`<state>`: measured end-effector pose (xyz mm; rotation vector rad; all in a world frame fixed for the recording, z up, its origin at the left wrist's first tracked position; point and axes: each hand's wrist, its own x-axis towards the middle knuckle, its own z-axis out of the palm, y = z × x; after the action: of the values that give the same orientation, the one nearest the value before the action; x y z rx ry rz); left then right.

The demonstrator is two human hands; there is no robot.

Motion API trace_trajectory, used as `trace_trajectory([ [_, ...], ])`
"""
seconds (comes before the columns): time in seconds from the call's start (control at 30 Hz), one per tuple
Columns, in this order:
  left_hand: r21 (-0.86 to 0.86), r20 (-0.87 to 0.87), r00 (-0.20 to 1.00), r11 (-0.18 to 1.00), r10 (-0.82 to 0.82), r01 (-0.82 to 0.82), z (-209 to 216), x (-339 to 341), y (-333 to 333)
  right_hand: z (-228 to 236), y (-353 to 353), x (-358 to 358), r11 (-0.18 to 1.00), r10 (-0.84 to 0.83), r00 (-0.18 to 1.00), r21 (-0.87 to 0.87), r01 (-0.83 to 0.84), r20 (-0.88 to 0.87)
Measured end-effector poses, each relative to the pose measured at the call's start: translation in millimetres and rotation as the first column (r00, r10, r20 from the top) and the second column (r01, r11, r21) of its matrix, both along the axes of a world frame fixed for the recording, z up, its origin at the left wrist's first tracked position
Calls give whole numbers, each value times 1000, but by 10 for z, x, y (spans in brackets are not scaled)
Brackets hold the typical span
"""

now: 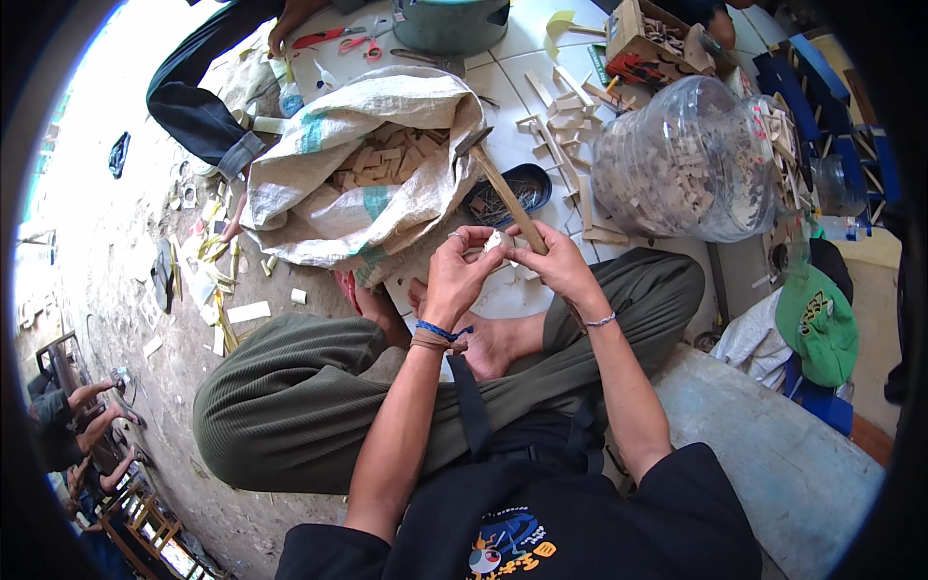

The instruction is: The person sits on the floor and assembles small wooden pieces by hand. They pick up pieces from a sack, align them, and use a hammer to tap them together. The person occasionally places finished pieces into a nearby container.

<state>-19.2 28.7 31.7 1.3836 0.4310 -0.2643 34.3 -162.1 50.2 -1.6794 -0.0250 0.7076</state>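
Your left hand (462, 266) pinched a pale piece (496, 240) above your bare foot (493, 346); your right hand (561, 263) gripped the hammer (507, 195) close beside it. Judged risk: divided attention could have let the hammer slip into the nail bowl (544, 179).

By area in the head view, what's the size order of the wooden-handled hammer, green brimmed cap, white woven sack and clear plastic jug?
1. White woven sack
2. Clear plastic jug
3. Green brimmed cap
4. Wooden-handled hammer

Seen from where I stand: rough grey floor (184, 387); white tiles (514, 70); pale grey slab (764, 425); wooden furniture (145, 527); strong daylight (126, 58).
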Motion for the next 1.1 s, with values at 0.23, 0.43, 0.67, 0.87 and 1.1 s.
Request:
trace_trajectory([
  [0.23, 153, 55, 998, 988, -44, 35, 83, -1, 18, 50, 16, -16, 1000, 4, 998, 13, -3, -63],
  [0.43, 472, 162, 978, 880, -134, 42, 165, -38, 51, -59, 25, -3, 998, 60, 998, -19, -60, 1],
  [0.67, 506, 226, 964, 863, -142, 9, 132, -55, 42, -123, 33, -23, 999, 44, 998, 30, -42, -39],
  [0.87, 499, 226, 960, 866, -165, 31, 128, -30, 63, -145, 6, -9, 998, 62, 997, 4, -62, -52],
  [1.1, 529, 218, 959, 847, -183, 42, 159, -18, 55, -196, 3, 3, 997, 75, 997, 2, -75, 24],
])
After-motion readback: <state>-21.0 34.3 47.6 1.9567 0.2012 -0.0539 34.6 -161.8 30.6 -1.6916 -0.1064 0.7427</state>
